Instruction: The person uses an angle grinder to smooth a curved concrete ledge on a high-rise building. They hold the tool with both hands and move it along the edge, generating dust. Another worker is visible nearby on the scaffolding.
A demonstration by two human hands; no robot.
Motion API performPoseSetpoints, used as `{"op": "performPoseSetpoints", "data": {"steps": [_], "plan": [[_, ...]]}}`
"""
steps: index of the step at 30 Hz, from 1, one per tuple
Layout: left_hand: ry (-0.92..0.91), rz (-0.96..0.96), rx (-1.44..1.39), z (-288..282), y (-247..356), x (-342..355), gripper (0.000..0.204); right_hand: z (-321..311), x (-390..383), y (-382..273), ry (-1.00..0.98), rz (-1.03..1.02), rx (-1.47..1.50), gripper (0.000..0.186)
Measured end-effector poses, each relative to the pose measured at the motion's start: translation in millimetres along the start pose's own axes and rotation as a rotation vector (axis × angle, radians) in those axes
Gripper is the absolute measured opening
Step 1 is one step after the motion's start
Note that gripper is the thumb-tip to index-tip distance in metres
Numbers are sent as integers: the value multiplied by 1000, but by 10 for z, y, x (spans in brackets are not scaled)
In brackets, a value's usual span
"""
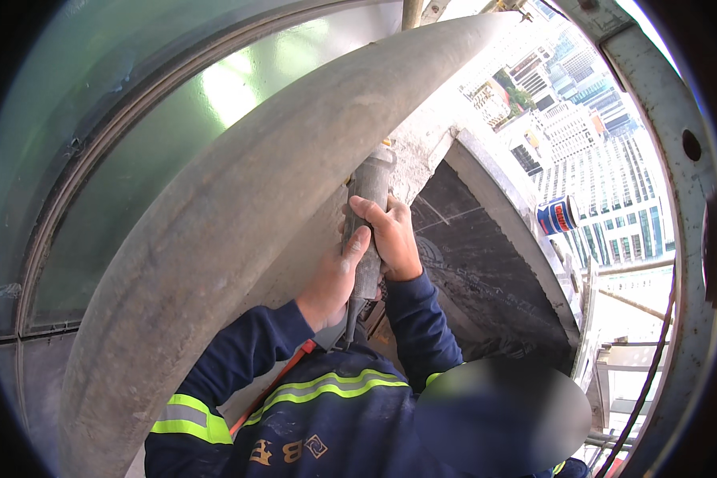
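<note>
The bare left hand [332, 285] and bare right hand [397, 241] are both closed around a dusty grey cylindrical tool [367, 183] — it sits between them. A long, thick, rounded grey tube [239, 191] passes left of the hands.

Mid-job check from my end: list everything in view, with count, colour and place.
Power tool: one, grey, centre, in both hands
Curved beam: one, grey, sweeping diagonally across
Glass panels: several, greenish, left
Dark panel: one, blackish, right of centre
Can: one, blue, red and white, right
Buildings: many, mostly pale, upper right, beyond
Metal frame: one, grey, far right
Poles: several, tan, right and top
Cable: one, dark, lower right
Strap: one, orange-red, lower centre-left
Jacket: one, navy with yellow-green bands, bottom
Left hand: one, bare, centre
Right hand: one, bare, centre
</note>
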State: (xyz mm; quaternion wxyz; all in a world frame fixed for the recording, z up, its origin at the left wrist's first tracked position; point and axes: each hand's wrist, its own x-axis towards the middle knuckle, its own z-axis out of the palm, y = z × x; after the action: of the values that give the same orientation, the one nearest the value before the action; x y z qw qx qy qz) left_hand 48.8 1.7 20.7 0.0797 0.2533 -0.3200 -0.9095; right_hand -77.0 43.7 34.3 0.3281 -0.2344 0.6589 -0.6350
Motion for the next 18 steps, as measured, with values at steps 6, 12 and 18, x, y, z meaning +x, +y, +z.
{"op": "performPoseSetpoints", "data": {"steps": [6,12,18], "plan": [[-16,-6,-4,-16,-11,20,54,-64,52,81,2,-14,-57,30],[-9,-31,-10,21,27,75,53,-71,115,64,27,-19,-31,29],[-3,-27,-19,85,81,153,55,-123,196,15,13,45,3,34]]}}
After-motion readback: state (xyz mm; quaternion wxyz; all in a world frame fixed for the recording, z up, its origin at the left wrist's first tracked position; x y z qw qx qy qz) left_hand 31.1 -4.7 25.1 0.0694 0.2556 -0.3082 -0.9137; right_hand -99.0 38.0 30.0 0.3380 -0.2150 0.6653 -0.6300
